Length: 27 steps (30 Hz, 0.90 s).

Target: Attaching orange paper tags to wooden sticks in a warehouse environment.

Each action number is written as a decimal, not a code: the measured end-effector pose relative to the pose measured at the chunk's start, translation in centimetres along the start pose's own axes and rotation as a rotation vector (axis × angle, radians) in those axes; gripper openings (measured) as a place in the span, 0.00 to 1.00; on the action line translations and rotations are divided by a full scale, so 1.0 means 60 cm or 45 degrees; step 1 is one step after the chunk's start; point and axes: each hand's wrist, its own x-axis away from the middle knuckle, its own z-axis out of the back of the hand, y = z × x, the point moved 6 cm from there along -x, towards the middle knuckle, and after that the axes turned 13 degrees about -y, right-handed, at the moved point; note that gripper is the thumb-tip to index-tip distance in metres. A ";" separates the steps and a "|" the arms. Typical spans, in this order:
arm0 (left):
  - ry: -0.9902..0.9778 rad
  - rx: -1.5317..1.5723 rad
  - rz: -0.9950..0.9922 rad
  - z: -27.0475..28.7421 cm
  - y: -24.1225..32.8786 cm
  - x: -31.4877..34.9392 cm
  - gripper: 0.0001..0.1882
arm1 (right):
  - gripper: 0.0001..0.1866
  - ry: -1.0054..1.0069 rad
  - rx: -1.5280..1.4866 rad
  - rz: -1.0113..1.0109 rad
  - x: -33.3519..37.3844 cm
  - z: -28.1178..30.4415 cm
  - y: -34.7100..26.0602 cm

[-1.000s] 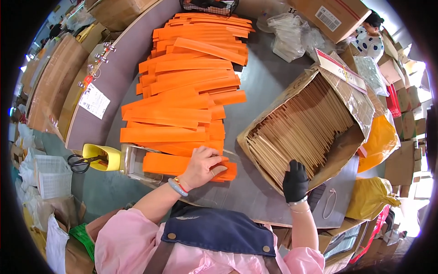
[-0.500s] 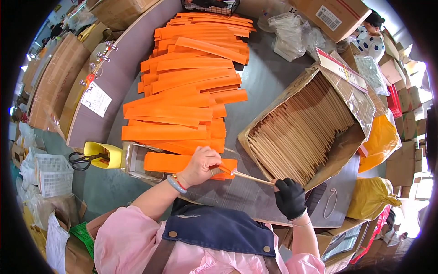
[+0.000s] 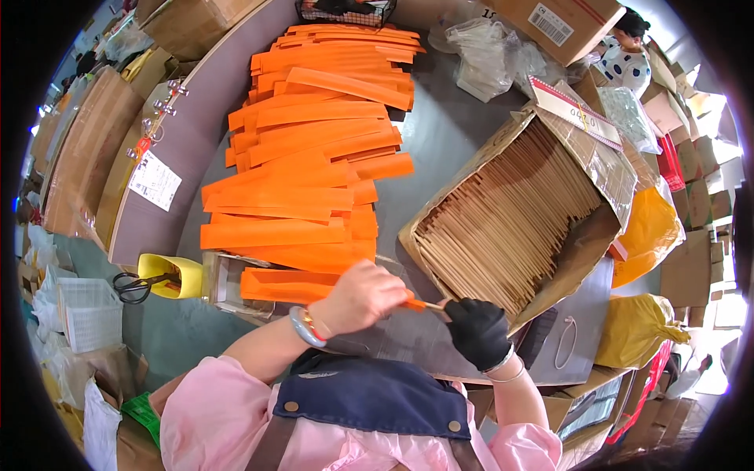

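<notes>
My left hand (image 3: pixel 363 298) is closed on a long orange strip (image 3: pixel 283 286), whose near end shows past my fingers toward the right. My right hand (image 3: pixel 479 334), in a black fingerless-looking glove, grips a thin wooden stick (image 3: pixel 434 306). Between the two hands the stick's tip meets the strip's end; whether it is inside a fold of the strip is hidden by my fingers. Beyond my left hand lies a long heap of orange strips (image 3: pixel 314 153). An open cardboard box (image 3: pixel 408 245) full of similar sticks (image 3: pixel 503 228) lies tilted beyond my right hand.
A yellow holder (image 3: pixel 181 276) with black-handled scissors (image 3: pixel 135 287) stands at the left, beside a clear container (image 3: pixel 224 284). Plastic bags (image 3: pixel 483 59) and a carton (image 3: pixel 554 27) are at the far right. Another person (image 3: pixel 626 59) is in the background.
My right hand has moved left, closer to my left hand, and less of the stick shows between them. My left hand has shifted slightly to the right along the strip.
</notes>
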 end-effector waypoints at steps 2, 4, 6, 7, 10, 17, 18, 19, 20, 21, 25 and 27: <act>-0.141 -0.033 0.006 -0.013 0.012 -0.008 0.09 | 0.11 0.071 -0.175 -0.066 -0.003 0.013 0.010; -0.079 -0.101 0.062 0.001 0.000 -0.009 0.09 | 0.27 0.434 -0.714 -0.181 0.009 -0.006 0.079; -0.084 -0.212 0.036 -0.006 0.022 -0.014 0.09 | 0.28 0.394 -0.747 -0.001 -0.012 -0.012 0.013; -0.162 -0.191 -0.017 -0.018 0.050 -0.018 0.10 | 0.29 0.356 -0.773 0.187 -0.024 -0.009 -0.040; -0.101 -0.339 0.123 0.010 0.003 -0.006 0.14 | 0.26 0.330 -0.589 0.047 -0.030 -0.022 -0.002; -0.179 0.099 0.486 -0.057 -0.079 0.063 0.19 | 0.14 0.449 0.180 -0.378 -0.001 -0.063 0.150; -0.146 0.212 0.475 -0.062 -0.081 0.067 0.18 | 0.14 0.444 0.178 -0.377 -0.002 -0.065 0.148; -0.148 0.213 0.473 -0.067 -0.082 0.067 0.18 | 0.12 0.443 0.159 -0.354 -0.010 -0.064 0.145; -0.061 0.217 0.458 -0.064 -0.082 0.068 0.18 | 0.11 0.442 0.140 -0.331 -0.017 -0.063 0.143; 0.026 0.220 0.442 -0.061 -0.082 0.069 0.18 | 0.11 0.444 0.140 -0.332 -0.020 -0.062 0.145; 0.116 0.189 0.422 -0.059 -0.080 0.073 0.17 | 0.13 0.335 0.065 -0.392 -0.029 -0.062 0.144; 0.114 0.209 0.447 -0.050 -0.078 0.069 0.18 | 0.14 0.261 0.087 -0.436 -0.031 -0.060 0.145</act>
